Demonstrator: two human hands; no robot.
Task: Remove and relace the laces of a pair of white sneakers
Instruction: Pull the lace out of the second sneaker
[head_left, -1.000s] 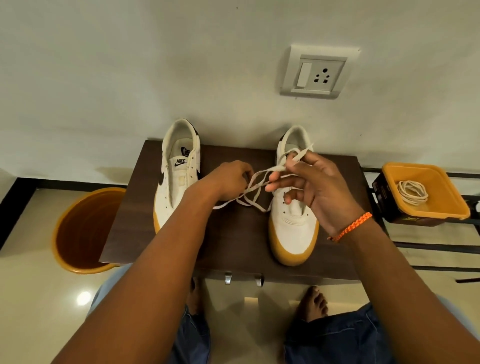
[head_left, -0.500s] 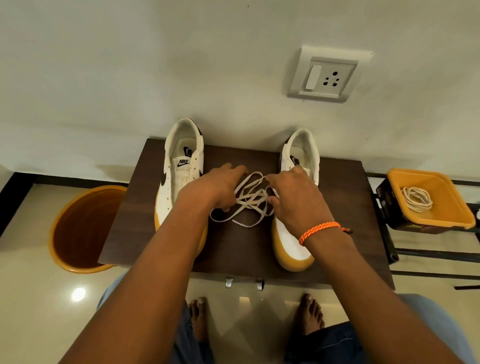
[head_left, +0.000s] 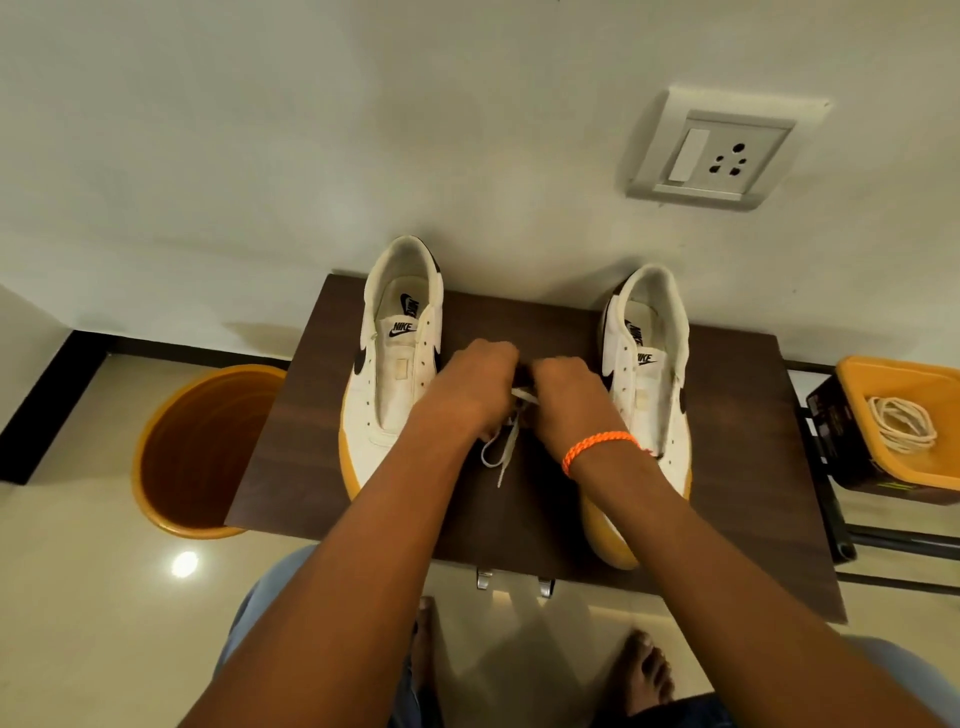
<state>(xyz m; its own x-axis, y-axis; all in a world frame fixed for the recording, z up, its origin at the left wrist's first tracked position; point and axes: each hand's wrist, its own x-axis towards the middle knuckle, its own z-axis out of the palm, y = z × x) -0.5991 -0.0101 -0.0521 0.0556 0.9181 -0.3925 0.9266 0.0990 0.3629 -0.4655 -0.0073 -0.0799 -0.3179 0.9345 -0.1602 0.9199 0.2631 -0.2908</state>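
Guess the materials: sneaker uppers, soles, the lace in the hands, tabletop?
Left sneaker and right sneaker uppers: smooth white, leather or synthetic by the faint sheen and punched eyelets; which one is unclear. Soles: tan, matte, gum-rubber look. Lace: flat, off-white, limp, likely woven textile. Table: dark brown with grain lines, probably wood-pattern laminate or veneer.

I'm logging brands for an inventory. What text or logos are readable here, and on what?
"NIKE" with a swoosh: tongue label of the left sneaker.
"NIKE" with a swoosh: tongue label of the right sneaker.
Dark insole logos in both sneakers: too distorted to read.
Print on the black box under the orange tray: too small to read.
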